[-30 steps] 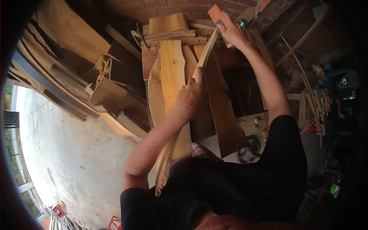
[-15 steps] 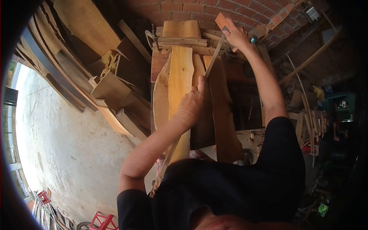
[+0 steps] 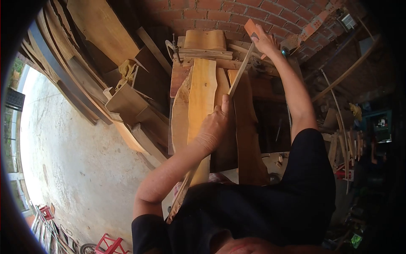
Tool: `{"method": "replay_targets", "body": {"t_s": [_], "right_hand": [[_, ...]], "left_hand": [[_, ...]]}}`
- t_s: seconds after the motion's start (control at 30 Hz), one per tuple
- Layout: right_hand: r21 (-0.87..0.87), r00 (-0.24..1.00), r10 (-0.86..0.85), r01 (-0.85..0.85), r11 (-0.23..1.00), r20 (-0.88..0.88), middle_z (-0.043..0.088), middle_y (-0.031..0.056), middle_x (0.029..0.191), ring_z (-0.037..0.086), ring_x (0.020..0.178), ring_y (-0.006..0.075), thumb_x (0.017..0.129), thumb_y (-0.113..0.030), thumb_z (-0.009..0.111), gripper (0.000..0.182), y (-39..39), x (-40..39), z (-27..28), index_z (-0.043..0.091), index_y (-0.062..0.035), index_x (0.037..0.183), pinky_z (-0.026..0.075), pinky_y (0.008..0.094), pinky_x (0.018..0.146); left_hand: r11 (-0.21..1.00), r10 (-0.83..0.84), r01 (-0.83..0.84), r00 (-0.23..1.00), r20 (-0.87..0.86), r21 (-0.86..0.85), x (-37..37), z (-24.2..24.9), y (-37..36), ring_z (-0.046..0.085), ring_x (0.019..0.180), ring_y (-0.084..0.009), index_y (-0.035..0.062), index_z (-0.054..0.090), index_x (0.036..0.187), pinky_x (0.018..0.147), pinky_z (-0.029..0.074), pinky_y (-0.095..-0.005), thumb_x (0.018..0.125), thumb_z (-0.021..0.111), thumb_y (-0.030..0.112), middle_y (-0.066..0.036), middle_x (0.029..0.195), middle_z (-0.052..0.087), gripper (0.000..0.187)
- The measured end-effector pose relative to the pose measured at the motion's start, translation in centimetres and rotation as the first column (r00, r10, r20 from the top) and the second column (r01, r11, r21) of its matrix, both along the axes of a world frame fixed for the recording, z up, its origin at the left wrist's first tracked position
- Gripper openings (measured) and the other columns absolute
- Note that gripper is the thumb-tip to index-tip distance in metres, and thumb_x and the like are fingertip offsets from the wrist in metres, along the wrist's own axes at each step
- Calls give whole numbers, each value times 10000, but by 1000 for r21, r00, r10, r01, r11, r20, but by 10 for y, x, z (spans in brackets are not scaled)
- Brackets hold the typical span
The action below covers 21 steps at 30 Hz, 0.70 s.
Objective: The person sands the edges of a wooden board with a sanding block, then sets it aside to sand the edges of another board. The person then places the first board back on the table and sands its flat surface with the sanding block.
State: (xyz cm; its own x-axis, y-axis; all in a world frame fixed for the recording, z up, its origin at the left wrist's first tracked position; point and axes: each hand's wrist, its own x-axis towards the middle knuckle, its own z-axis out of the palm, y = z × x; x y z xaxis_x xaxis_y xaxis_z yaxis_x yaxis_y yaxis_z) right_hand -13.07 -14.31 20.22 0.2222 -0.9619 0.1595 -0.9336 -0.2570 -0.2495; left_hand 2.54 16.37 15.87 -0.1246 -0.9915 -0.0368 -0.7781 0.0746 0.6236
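My left hand (image 3: 217, 122) grips the near end of a thin wooden strip (image 3: 241, 71) that runs diagonally up to my right hand (image 3: 265, 41). My right hand holds the strip's far end close to a reddish block (image 3: 251, 27) by the brick wall. Under the strip lie several long planks, the widest a pale live-edge board (image 3: 202, 97) with a darker board (image 3: 245, 122) to its right. Both arms stretch forward over my black shirt.
A brick wall (image 3: 220, 10) closes the far side. Stacked planks and offcuts (image 3: 122, 97) lean at the left above a concrete floor (image 3: 72, 148). Short boards (image 3: 205, 40) pile at the bench's far end. Wood scraps and sticks (image 3: 342, 139) clutter the right.
The view has shifted, so bench and boards sit lower in the frame. Both hands keep their hold on the strip, which stands a little steeper now.
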Motion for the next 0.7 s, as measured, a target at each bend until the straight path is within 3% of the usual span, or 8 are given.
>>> {"method": "replay_targets", "body": {"t_s": [0.13,0.2,0.33,0.43,0.5,0.53,0.6,0.7], "right_hand": [[-95,991,83,-94,991,-109,489,328,1221,477,1164,545,924,-347,565,618,28,-2,-5,269,-284,1463,414,572,956],[58,984,147,-141,988,-102,476,342,1231,473,1167,543,922,-340,568,620,83,4,23,273,-286,1465,398,578,966],[-51,987,141,-146,988,-82,485,322,1266,482,1178,519,917,-344,582,646,34,-16,2,259,-289,1474,400,564,976],[58,1000,-9,8,998,17,501,264,1312,482,1210,478,931,-341,571,636,-37,-27,-5,249,-287,1478,413,547,981],[83,956,-146,172,982,-255,512,203,1341,476,1236,445,943,-336,566,632,-68,-41,-18,237,-284,1481,419,539,994],[79,960,-145,168,983,-240,512,203,1341,476,1236,445,943,-336,566,632,-73,-48,-27,237,-284,1481,419,539,994],[87,968,-156,142,986,196,508,193,1351,474,1245,427,949,-331,565,619,-65,-66,-45,241,-282,1475,415,527,1011],[112,964,-78,51,992,252,475,210,1371,468,1237,424,933,-315,592,634,-1,-58,-25,255,-259,1466,414,519,1013]], "left_hand": [[1000,6,-5,1000,8,-12,-3,1,3,605,875,-479,-23,70,1473,788,506,-513,726,520,-65,-329,993,561,873],[1000,0,0,1000,5,-16,-6,-3,3,604,878,-479,-23,71,1474,790,505,-512,726,520,-62,-329,1000,562,873],[999,-14,14,1000,4,30,-8,2,2,600,894,-483,-21,82,1473,802,497,-520,734,515,-53,-336,1039,557,857],[999,7,-8,1000,18,51,-11,3,2,595,906,-489,-20,96,1470,814,489,-527,748,504,-47,-340,1062,553,830],[1000,9,-9,1000,21,-8,-12,-4,7,593,909,-493,-16,101,1470,819,485,-530,753,497,-46,-339,1056,556,819],[999,7,-7,1000,3,-46,-12,-7,8,590,913,-497,-13,106,1469,824,481,-533,758,491,-44,-339,1050,559,809],[999,-2,2,1000,24,-34,-13,-6,7,589,922,-501,-2,100,1470,831,477,-535,768,483,-41,-342,1030,566,801],[1000,-3,3,1000,21,4,-17,-2,5,589,921,-505,6,102,1463,832,475,-539,761,499,-44,-342,1013,572,809]]}}
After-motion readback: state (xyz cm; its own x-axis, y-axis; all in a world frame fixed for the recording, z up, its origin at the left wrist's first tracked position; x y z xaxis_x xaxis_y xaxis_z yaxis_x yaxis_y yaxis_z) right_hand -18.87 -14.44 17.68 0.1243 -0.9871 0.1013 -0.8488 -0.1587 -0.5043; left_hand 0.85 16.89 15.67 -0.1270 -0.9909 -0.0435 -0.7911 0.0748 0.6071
